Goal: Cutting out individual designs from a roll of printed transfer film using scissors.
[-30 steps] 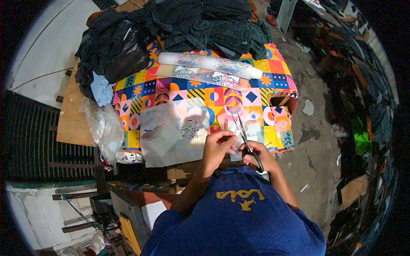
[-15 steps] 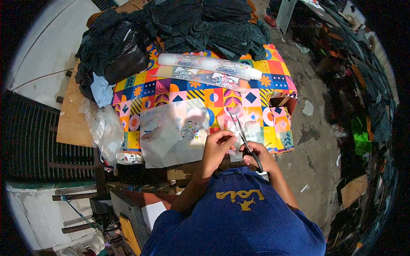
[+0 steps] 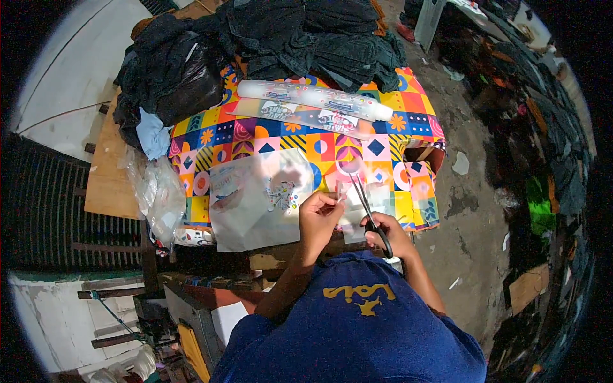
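While left hand point(image 3: 321, 214) is pinching the clear film point(image 3: 350, 191), right-hand fingers point(image 3: 383, 225) are gripping scissors point(image 3: 369, 210); slack film risks skewing the cut.

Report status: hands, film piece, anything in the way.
Right hand gripping black-handled scissors, blades open. Left hand pinching small clear film piece. Large printed film sheet lies beside, not obstructing.

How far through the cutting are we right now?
Done: nothing cut off shows for sure. In hand: the right hand works the scissors on the clear film piece pinched by the left hand. Left: a printed sheet and a long roll lie uncut on the patterned table.
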